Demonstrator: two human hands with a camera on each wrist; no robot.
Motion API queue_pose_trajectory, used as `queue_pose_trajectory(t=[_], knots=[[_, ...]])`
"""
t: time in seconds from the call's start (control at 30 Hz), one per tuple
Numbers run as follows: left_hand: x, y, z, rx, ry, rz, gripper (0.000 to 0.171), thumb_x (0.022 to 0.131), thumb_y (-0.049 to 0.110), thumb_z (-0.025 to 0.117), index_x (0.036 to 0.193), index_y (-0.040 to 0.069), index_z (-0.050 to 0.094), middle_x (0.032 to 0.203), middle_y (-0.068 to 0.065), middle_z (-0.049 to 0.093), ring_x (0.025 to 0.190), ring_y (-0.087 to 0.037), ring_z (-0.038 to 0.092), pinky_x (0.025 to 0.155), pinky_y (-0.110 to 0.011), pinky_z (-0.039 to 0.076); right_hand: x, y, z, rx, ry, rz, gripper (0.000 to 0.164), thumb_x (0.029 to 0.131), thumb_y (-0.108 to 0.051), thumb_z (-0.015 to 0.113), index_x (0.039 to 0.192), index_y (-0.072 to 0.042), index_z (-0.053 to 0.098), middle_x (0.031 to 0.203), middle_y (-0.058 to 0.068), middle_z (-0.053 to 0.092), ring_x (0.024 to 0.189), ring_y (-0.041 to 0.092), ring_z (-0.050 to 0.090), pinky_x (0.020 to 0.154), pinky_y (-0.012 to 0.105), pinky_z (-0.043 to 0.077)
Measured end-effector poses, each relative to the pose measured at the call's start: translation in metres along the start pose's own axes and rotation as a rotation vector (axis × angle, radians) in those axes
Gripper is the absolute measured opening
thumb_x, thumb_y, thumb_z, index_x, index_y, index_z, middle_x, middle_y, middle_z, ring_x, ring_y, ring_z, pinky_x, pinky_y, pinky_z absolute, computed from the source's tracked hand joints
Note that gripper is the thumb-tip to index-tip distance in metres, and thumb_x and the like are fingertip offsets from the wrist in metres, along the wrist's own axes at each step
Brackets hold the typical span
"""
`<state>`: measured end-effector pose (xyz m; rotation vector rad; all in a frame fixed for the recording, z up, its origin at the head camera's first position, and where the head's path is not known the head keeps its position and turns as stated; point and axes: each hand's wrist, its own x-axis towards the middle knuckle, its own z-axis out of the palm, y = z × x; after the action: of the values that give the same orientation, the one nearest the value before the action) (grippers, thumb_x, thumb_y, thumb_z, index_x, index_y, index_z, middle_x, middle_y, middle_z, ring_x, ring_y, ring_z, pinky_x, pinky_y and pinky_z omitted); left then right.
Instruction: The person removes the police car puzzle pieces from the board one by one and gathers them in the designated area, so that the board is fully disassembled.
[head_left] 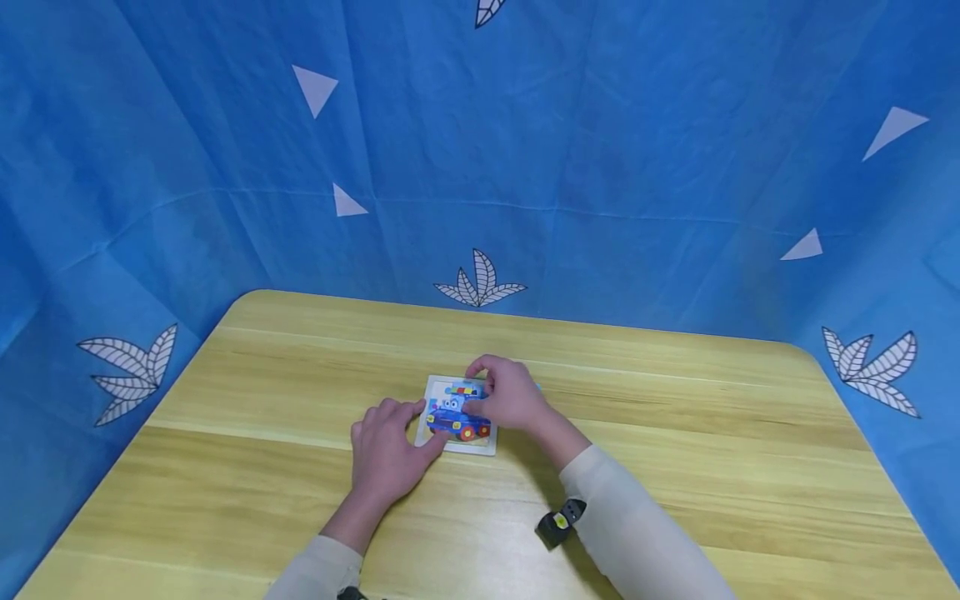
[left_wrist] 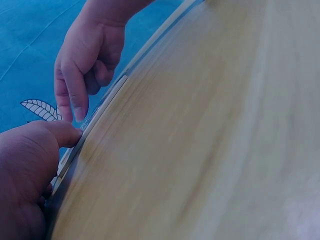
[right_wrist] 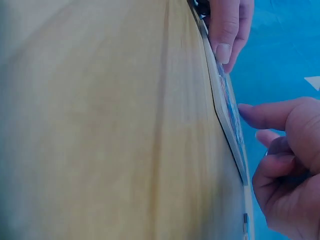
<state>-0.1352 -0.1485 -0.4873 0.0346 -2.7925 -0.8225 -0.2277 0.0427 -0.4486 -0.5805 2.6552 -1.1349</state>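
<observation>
A small jigsaw puzzle (head_left: 457, 448) in a pale frame lies flat on the table, showing a blue cartoon car with red wheels. My left hand (head_left: 388, 450) holds its near left corner, the thumb over the near edge and the index finger at the left side. The right hand (head_left: 512, 396) is over the puzzle's right part, its thumb on the picture and its index finger bent near the far edge. Between the right thumb (right_wrist: 252, 116) and the curled fingers, the right wrist view shows a gap. The puzzle's far right corner is hidden under this hand.
The wooden table (head_left: 675, 433) has rounded far corners. A blue curtain (head_left: 637, 125) with leaf and triangle prints hangs behind it and at both sides. Just past the right hand, a small blue bit (head_left: 538, 387) peeks out. A black device (head_left: 558, 523) is strapped at the right sleeve.
</observation>
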Motion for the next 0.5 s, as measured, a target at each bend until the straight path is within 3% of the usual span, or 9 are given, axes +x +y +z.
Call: queue_pose_trajectory(t=[0.27, 0.5], knots=[[0.0009, -0.0005, 0.0004, 0.007, -0.011, -0.015, 0.061, 0.082, 0.051, 0.076, 0.126, 0.01, 0.07, 0.103, -0.002, 0.058, 0.092, -0.022, 0.048, 0.08, -0.04, 0.029, -0.0028, 0.0013, 0.0019, -0.013, -0.007, 0.111, 0.042, 0.081, -0.025, 0.085, 0.114, -0.009, 0.065, 0.075, 0.003, 0.058, 0.064, 0.018, 0.054, 0.058, 0.032, 0.044], [0.0007, 0.0, 0.0013, 0.005, -0.006, -0.008, 0.06, 0.081, 0.05, 0.077, 0.126, 0.01, 0.07, 0.102, -0.001, 0.057, 0.091, -0.023, 0.048, 0.079, -0.04, 0.029, -0.0015, 0.0046, 0.0059, -0.009, 0.001, 0.12, 0.035, 0.084, -0.028, 0.082, 0.109, -0.011, 0.064, 0.074, 0.003, 0.057, 0.062, 0.019, 0.052, 0.057, 0.033, 0.042]])
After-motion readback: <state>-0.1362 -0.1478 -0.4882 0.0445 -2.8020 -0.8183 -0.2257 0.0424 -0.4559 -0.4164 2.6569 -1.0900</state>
